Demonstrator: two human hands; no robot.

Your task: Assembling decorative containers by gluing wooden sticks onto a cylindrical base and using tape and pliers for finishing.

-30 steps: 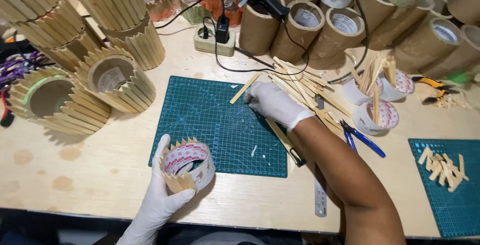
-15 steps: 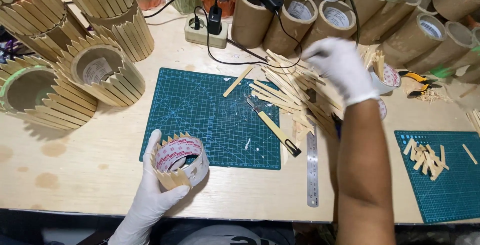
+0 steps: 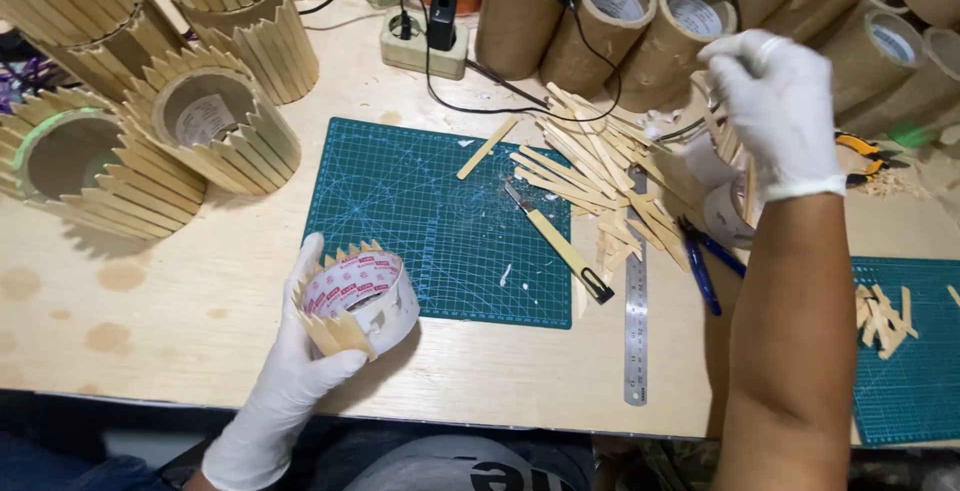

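Head view: left hand (image 3: 300, 371) in a white glove cups a short cardboard ring (image 3: 362, 299) from below and behind, fingers wrapped round its wall, thumb side hidden. Ring sits just off the near-left corner of the green cutting mat (image 3: 440, 216), above the table edge, with pointed wooden sticks (image 3: 335, 331) glued round part of its rim. Right hand (image 3: 770, 111), also gloved, is raised over a small cup (image 3: 725, 211) at the right, fingers pressed together around stick ends; exactly what it pinches I cannot tell. Loose craft sticks (image 3: 590, 166) lie piled between mat and cup, a craft knife (image 3: 560, 246) and steel ruler (image 3: 636, 291) beside them.

Handling, my read: ring is light and fairly stiff, but the glued sticks look fragile; best held by the bare cardboard wall, not the stick tips.

Versus half a second earlier: right hand has moved further right and up off the stick pile; left hand and ring have barely shifted.
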